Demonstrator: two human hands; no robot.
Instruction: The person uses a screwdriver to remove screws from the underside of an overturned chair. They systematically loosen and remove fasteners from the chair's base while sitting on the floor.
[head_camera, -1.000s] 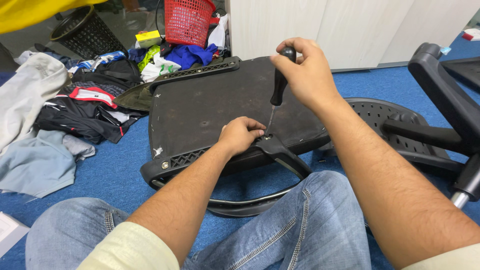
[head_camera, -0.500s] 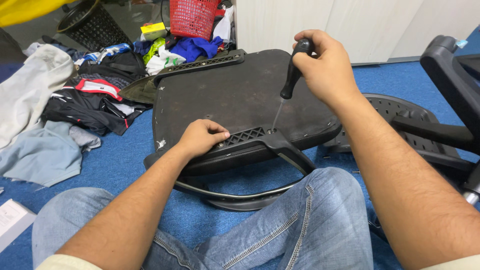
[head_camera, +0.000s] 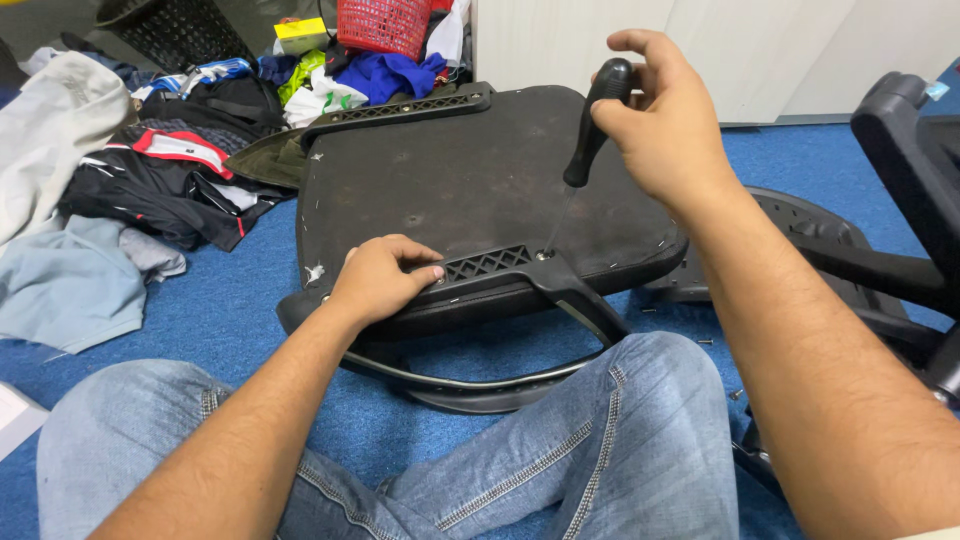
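An upturned black chair seat (head_camera: 450, 190) lies on the blue carpet in front of my knees. My left hand (head_camera: 383, 278) presses down on the near armrest bracket (head_camera: 490, 266) at the seat's front edge. My right hand (head_camera: 665, 115) grips the black handle of a screwdriver (head_camera: 590, 125), held upright. Its thin shaft runs down to a screw (head_camera: 545, 254) on the bracket, right of my left hand. The curved armrest loop (head_camera: 590, 325) hangs below the bracket, above my right knee.
Clothes (head_camera: 150, 190) are piled on the carpet at the left. A red basket (head_camera: 385, 25) and a dark mesh bin (head_camera: 175, 30) stand at the back. A perforated chair back (head_camera: 790, 225) and black chair frame (head_camera: 905, 160) lie at the right. White cabinet doors (head_camera: 720, 50) stand behind.
My left hand slid left from the screw along the bracket and now holds its edge. The screwdriver stays on the screw while my right hand's grip shifts on the handle.
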